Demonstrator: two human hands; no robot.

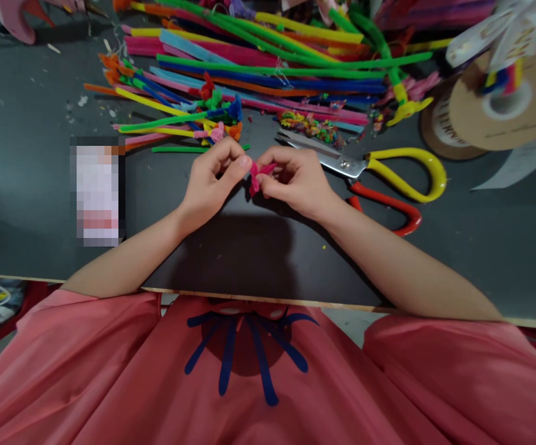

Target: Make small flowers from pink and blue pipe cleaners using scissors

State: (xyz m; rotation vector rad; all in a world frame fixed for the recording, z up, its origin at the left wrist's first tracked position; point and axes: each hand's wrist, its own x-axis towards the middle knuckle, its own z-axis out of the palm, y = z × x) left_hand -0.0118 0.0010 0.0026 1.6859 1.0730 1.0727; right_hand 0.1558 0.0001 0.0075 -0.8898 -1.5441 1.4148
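Between my fingertips, above the dark table, is a small pink pipe-cleaner flower. My right hand pinches it between thumb and forefinger. My left hand is closed too, its thumb and forefinger pinched together at the flower's left side. What lies inside that pinch is too small to make out fully. Just beyond my right hand lie scissors with one yellow and one red handle, partly hidden by that hand. A short green pipe cleaner lies behind my left hand.
Many coloured pipe cleaners are heaped across the back, with finished-looking flowers among them. A pile of small scraps lies near the scissor tips. Ribbon spools stand at right. A blurred-out phone lies at left; a pink glue gun is behind.
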